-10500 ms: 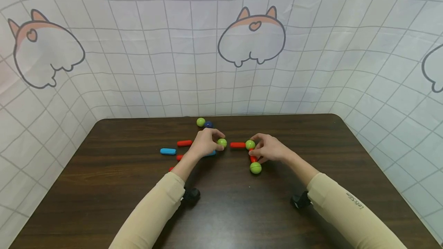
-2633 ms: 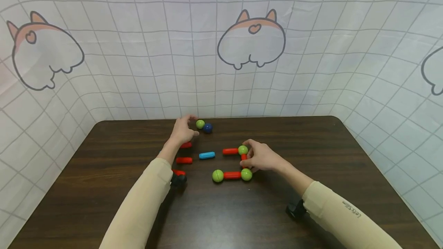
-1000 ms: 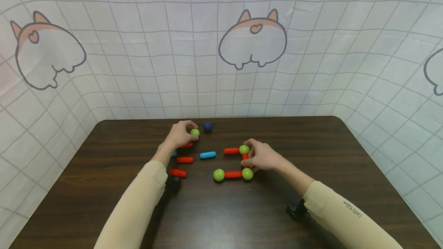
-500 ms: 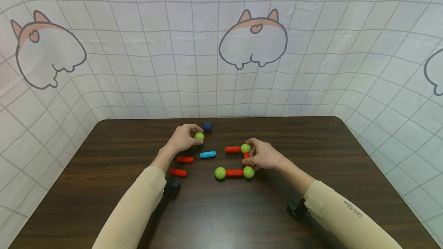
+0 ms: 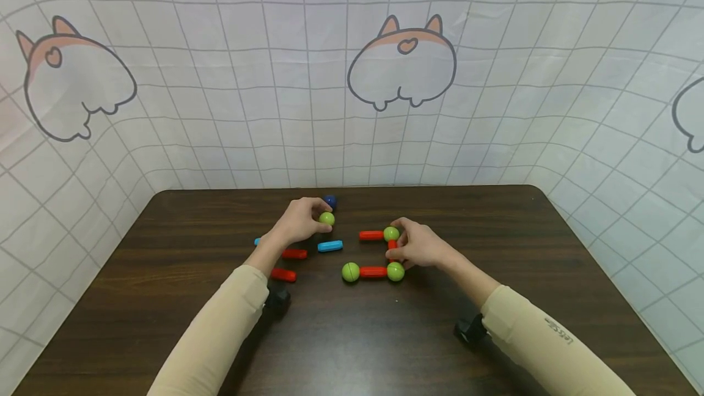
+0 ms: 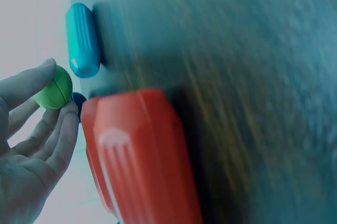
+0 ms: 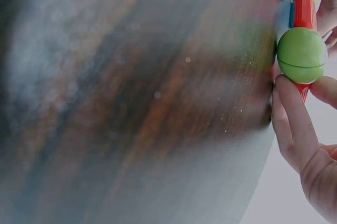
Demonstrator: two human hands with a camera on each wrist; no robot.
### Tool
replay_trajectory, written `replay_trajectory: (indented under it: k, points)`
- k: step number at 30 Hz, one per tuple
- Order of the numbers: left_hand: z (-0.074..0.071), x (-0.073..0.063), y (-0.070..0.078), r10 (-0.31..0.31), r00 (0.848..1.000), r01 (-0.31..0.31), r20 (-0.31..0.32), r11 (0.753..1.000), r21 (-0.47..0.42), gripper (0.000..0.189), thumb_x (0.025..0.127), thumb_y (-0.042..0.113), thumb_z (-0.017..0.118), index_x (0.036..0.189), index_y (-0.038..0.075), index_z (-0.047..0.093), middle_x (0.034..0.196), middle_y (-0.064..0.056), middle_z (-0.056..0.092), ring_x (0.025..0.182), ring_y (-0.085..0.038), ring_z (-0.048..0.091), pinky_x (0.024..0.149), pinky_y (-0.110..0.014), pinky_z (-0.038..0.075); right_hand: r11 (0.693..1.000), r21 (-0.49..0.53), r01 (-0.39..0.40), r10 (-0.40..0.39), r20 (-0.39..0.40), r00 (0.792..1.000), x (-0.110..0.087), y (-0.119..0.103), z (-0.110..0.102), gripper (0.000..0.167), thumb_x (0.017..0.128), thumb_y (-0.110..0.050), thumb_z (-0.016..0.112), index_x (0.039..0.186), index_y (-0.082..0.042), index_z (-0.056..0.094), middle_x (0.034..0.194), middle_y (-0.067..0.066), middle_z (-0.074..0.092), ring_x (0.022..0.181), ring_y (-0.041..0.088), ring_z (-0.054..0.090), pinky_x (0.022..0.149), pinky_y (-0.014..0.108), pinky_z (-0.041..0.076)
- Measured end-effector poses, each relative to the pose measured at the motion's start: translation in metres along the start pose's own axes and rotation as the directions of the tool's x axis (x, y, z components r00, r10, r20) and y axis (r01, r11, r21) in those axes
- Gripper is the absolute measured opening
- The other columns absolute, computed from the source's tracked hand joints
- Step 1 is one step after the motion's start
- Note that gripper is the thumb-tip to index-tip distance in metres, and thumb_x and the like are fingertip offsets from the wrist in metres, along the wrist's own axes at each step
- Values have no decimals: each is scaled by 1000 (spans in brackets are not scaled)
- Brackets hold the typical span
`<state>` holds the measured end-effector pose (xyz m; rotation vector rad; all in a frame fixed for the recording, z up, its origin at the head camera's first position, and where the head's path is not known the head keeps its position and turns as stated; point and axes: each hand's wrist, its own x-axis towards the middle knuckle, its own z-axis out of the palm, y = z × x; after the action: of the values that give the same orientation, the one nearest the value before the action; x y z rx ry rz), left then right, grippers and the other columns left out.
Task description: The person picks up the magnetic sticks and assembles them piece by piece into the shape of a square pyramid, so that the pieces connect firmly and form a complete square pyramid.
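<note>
My left hand [image 5: 301, 220] pinches a loose green ball [image 5: 327, 219] between thumb and fingers, in front of a dark blue ball [image 5: 330, 200]. In the left wrist view the same green ball [image 6: 54, 89] shows a seam. My right hand [image 5: 420, 245] grips a red stick [image 5: 392, 244] in a U-shaped chain opening to the left. Green balls sit at that stick's far end [image 5: 391, 233] and near end [image 5: 395, 271]. From them run a far red stick [image 5: 371, 235] and a near red stick [image 5: 373, 272]; the near one ends in a green ball [image 5: 351, 272].
A light blue stick [image 5: 330, 246] lies between the left hand and the chain. Further left are two red sticks [image 5: 294, 253] and another light blue stick [image 5: 257, 241], partly hidden by the left arm. The dark wooden table [image 5: 352, 347] meets a white gridded cloth [image 5: 275, 139] behind.
Over ten seconds, the chain gained a near red stick and end ball. My left hand took the green ball from beside the blue one and carried it right. My right hand kept its grip.
</note>
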<state>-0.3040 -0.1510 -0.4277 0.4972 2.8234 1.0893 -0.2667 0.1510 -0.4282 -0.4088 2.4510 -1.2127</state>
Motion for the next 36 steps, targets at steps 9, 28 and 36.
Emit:
replay_trajectory:
  k: [9, 28, 36]
  points:
    - [8, 1, 7, 21, 998, -23, 61, 999, 39, 37, 90, 15, 82, 124, 7, 72, 114, -8, 70, 105, -24, 65, 90, -40, 54, 1000, 7, -4, 4, -5, 1000, 1, 1, -1, 71, 92, -8, 77, 150, 4, 39, 96, 15, 61, 74, 22, 69, 66, 37, 61]
    - [29, 11, 26, 64, 988, -73, 141, 996, 59, 38, 88, 15, 84, 123, 6, 72, 110, -5, 72, 97, -20, 65, 85, -36, 55, 1000, -5, -13, 13, -13, 1000, 7, 2, -1, 71, 92, -10, 78, 150, 3, 39, 95, 15, 61, 74, 22, 69, 67, 36, 61]
    - [31, 14, 32, 79, 986, -88, 149, 995, 55, 40, 89, 14, 84, 125, 4, 71, 113, -6, 71, 101, -23, 64, 88, -38, 54, 1000, -7, -19, 19, -18, 1000, 8, 0, -1, 72, 92, -10, 78, 151, 3, 38, 96, 15, 61, 74, 22, 68, 67, 36, 61]
